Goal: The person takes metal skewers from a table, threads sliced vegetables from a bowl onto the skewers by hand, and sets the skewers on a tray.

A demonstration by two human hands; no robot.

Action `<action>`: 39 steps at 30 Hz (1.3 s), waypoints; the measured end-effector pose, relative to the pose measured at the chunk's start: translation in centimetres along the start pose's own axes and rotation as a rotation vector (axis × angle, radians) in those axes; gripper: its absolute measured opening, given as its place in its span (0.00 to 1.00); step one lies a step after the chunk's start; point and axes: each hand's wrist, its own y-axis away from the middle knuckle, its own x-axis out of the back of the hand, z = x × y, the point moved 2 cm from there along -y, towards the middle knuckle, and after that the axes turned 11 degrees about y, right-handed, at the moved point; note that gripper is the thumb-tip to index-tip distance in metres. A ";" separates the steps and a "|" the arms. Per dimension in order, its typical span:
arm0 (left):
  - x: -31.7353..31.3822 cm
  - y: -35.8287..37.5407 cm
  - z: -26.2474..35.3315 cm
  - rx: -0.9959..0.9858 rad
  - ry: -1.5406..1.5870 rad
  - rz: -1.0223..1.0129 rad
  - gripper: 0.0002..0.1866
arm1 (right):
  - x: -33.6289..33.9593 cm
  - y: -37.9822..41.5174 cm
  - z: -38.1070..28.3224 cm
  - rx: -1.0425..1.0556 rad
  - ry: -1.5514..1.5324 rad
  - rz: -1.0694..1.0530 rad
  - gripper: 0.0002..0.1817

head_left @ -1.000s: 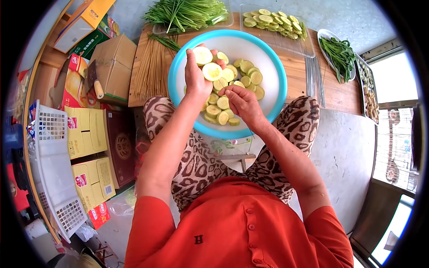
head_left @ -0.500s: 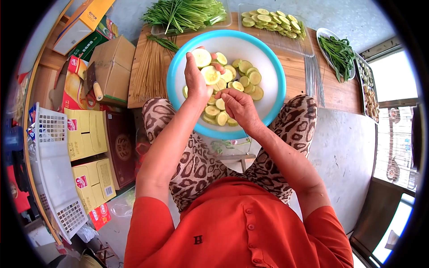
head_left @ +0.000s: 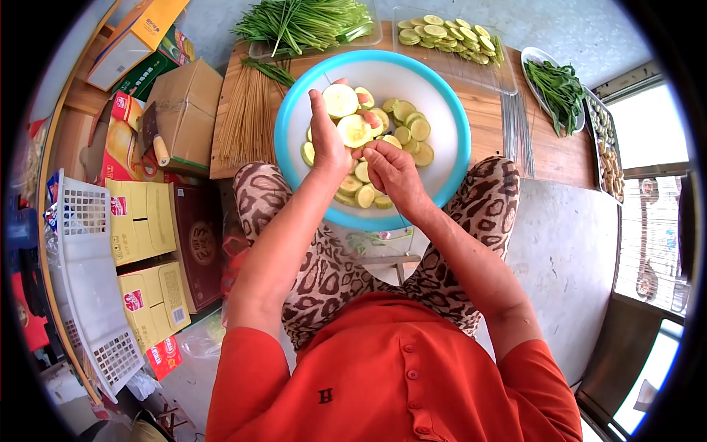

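My left hand [head_left: 329, 144] is over the blue-rimmed white basin [head_left: 462, 132], palm turned inward. Two round zucchini slices [head_left: 354, 130] lie against it, its fingertips showing behind them. Close below the lower slice, my right hand [head_left: 394, 173] is closed in a pinch on a thin skewer [head_left: 403, 220], whose end shows as a fine dark line beneath the wrist. Where its point meets the slices is hidden by my fingers. Loose zucchini slices [head_left: 417, 128] lie in the basin under and around both hands.
Bamboo sticks [head_left: 247, 114] lie left of the basin, metal skewers [head_left: 518, 129] to its right. Behind stand trays of green chives [head_left: 305, 26] and skewered zucchini slices [head_left: 449, 35]. A plate of leafy greens [head_left: 557, 92] sits right. Cartons [head_left: 180, 110] are stacked left.
My left hand has shifted slightly right with the zucchini slices, bringing the lower slice closer to my right hand. My right hand stays nearly in place, still pinched.
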 end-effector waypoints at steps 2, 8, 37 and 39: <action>-0.1 0.0 0.1 0.015 0.005 -0.029 0.34 | 0.1 0.0 0.2 0.016 0.022 0.017 0.12; 0.5 -0.4 -0.2 -0.008 -0.022 0.009 0.35 | -0.2 -0.1 0.8 0.165 0.271 0.122 0.10; 1.4 -1.1 0.6 -0.097 -0.036 0.038 0.29 | -0.6 0.9 0.4 0.085 0.226 0.035 0.12; 1.4 -1.1 0.6 -0.097 -0.034 0.042 0.29 | -0.7 0.8 0.5 0.102 0.242 0.051 0.15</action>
